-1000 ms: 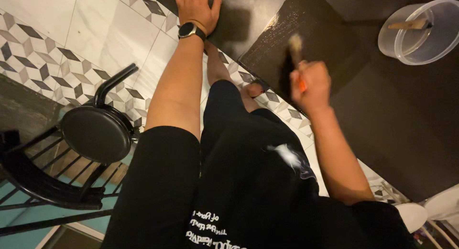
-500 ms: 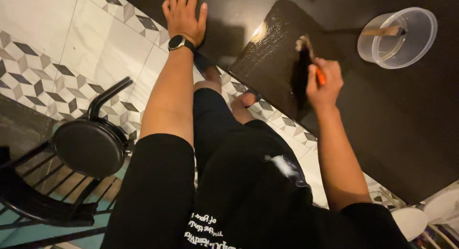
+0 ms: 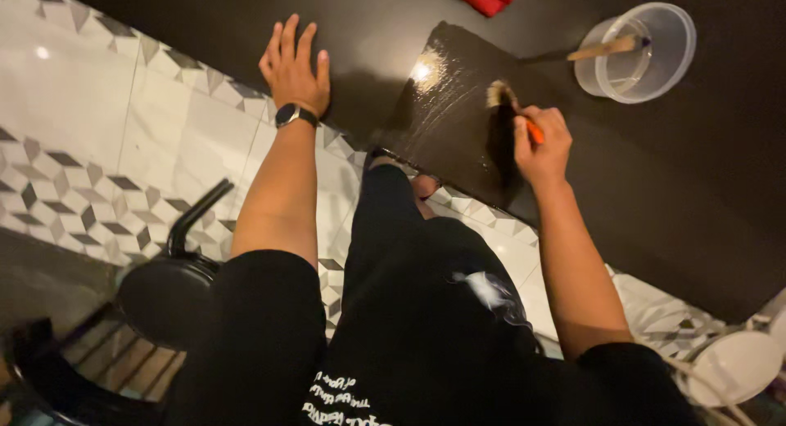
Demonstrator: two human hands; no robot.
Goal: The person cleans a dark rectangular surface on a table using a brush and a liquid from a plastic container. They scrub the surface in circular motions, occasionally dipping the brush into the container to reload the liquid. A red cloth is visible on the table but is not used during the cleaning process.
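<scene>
An orange-handled, pale-bristled paintbrush (image 3: 509, 107) is gripped in the closed right hand (image 3: 542, 144) upon the glossy dark wooden board (image 3: 446, 119); left of the board, the left hand (image 3: 295, 66) is laid flat, fingers spread.

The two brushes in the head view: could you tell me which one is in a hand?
The orange-handled brush, gripped in the right hand over the dark board; the wooden-handled brush rests in the clear tub.

The scene is being lit dimly from overhead, in a warm tone. A sharp glare spot is being thrown on the wet dark board (image 3: 458, 115), and a smaller one on the white tile floor (image 3: 74, 90) at far left. A soft shadow is being cast just right of the left hand (image 3: 293, 66). The near edges are being lost in darkness and blur, and the black stool (image 3: 164, 299) is being rendered soft.
</scene>
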